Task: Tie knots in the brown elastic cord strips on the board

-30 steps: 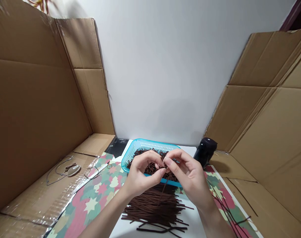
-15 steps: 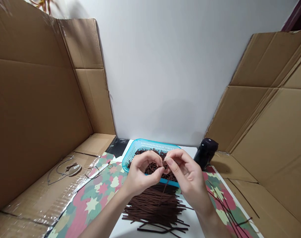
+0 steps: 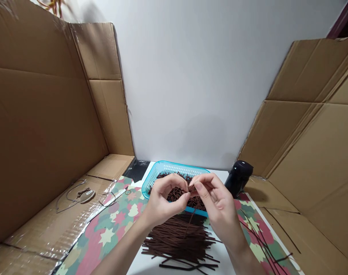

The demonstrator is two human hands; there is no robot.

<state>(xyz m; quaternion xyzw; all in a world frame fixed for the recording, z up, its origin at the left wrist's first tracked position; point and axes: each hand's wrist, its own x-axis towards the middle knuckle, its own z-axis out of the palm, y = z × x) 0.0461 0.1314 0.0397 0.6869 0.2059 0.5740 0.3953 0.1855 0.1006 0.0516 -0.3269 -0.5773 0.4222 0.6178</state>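
L hand (image 3: 162, 203) & R hand (image 3: 218, 208) fingers both pinch one brown cord (image 3: 192, 214) above teal basket (image 3: 174, 167).

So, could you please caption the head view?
Left hand and right hand pinch a brown cord near a turquoise basket.

1 thin dark-brown cord (image 3: 194, 209), pinched at its upper end between the fingertips of the left hand (image 3: 162, 200) and the right hand (image 3: 216, 206); the free length hangs down, slightly slanted, limp and unknotted.
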